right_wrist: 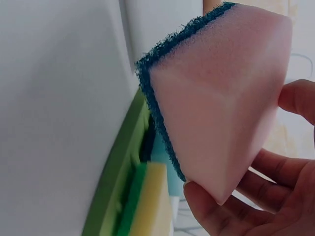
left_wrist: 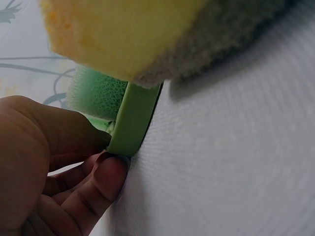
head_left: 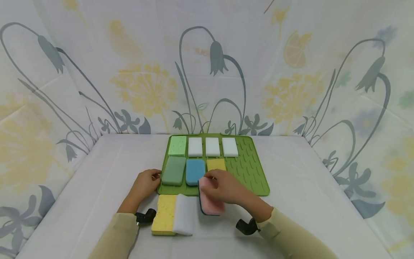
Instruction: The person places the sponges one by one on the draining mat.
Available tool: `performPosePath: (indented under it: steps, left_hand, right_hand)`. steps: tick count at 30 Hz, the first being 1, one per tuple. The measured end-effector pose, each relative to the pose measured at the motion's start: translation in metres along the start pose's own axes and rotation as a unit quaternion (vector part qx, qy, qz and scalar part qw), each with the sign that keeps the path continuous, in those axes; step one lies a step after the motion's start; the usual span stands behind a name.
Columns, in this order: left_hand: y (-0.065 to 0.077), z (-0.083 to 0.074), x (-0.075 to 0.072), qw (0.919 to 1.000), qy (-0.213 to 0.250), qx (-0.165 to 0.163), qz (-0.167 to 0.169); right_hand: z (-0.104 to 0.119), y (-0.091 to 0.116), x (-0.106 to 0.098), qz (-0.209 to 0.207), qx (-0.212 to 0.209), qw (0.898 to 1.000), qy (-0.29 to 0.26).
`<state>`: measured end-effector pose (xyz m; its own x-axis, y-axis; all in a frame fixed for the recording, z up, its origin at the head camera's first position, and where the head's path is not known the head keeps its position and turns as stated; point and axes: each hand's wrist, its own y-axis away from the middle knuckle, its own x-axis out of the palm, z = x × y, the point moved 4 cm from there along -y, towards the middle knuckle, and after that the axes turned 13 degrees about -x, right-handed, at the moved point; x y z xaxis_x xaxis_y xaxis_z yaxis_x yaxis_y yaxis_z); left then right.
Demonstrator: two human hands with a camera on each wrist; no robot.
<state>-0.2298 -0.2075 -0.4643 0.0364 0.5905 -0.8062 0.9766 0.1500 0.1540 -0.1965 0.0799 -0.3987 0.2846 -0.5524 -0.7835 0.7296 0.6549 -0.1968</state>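
Note:
My left hand (head_left: 144, 185) pinches the near left edge of a green ridged mat (head_left: 247, 176), thumb over the rim and a finger under it in the left wrist view. In my right hand (head_left: 228, 187) is a pink sponge (right_wrist: 216, 98) with a dark blue scouring layer, gripped by its end and tilted above the table at the mat's front edge. Behind it on the mat lie a blue sponge (head_left: 195, 172) and a yellow sponge (head_left: 216, 164) with a green layer. A thick green sponge (head_left: 174, 171) sits nearest my left hand.
Along the mat's back row are a light green sponge (head_left: 177, 145) and three white sponges, one at the left (head_left: 195, 146). In front of the mat, a yellow sponge (head_left: 164, 216) lies beside a white pad (head_left: 184, 216) on the white cloth. A patterned curtain (head_left: 207, 72) stands behind.

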Motion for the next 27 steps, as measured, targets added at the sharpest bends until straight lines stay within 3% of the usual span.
performPosePath:
  steps: [14,27]
  left_hand:
    - [0.0,0.0,0.0,0.9998,0.007,-0.013,0.01]
    - [0.001,-0.001,-0.001,0.9998,0.008,-0.014,0.009]
  right_hand:
    - [-0.028,-0.002,-0.027,-0.03,0.043,0.998,0.046]
    - [-0.047,-0.004,-0.054,-0.032,0.051,0.995,0.076]
